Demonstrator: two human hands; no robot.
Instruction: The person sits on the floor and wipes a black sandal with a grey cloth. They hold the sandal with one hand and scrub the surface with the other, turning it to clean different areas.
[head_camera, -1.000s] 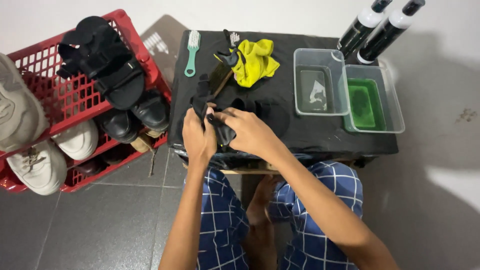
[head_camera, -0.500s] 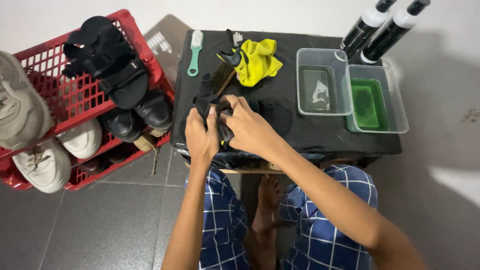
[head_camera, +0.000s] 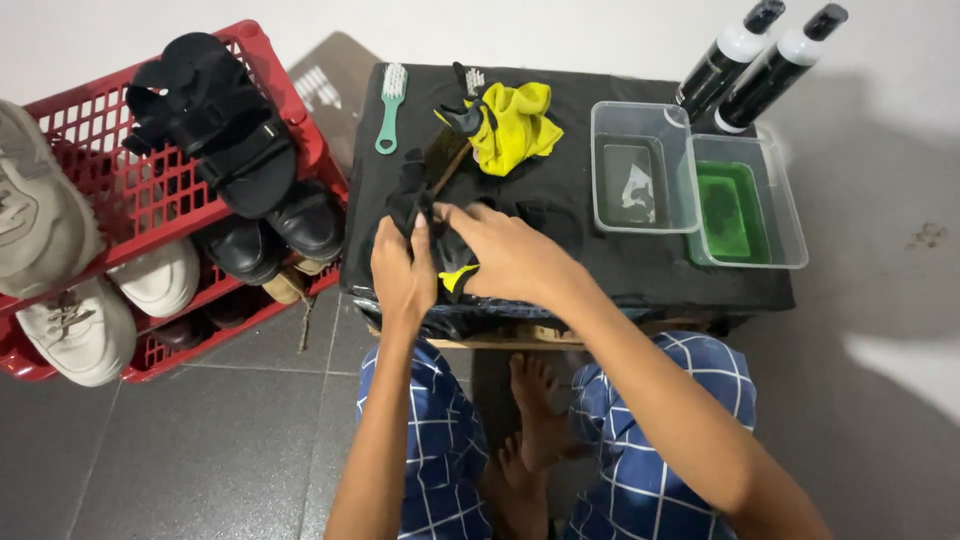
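- L hand (head_camera: 402, 275) & R hand (head_camera: 505, 250) both closed round a black shoe-like item w/ a yellow patch (head_camera: 447, 262), held just over the near-left part of the counter (head_camera: 600, 290); can't tell exactly what it is, hands cover most of it
- L grip: fingers wrapped tight on the item's left side, thumb up, prob steadying it; R grip: fingers curled over the top from the right, pinching/pulling at the material, so one hand braces while the other works
- Item kept close to the body at the counter's front edge, easy reach for someone seated w/ knees under it
- Counter has a black cloth over it, likely to catch dirt & drips
- Cleaning bits laid at the far side, out of the way but reachable: teal brush (head_camera: 389, 105) far left, yellow rag (head_camera: 517, 125) w/ a dark brush (head_camera: 452, 150) touching it, centre
- Two clear tubs side by side on the right: one w/ clear liquid (head_camera: 640, 165), one w/ green liquid (head_camera: 745, 205); two black-and-white bottles (head_camera: 755, 55) stand just behind them
- Red crate (head_camera: 120, 180) on the floor left of the counter holds black sandals (head_camera: 215, 130) & white sneakers (head_camera: 70, 290), within arm's reach
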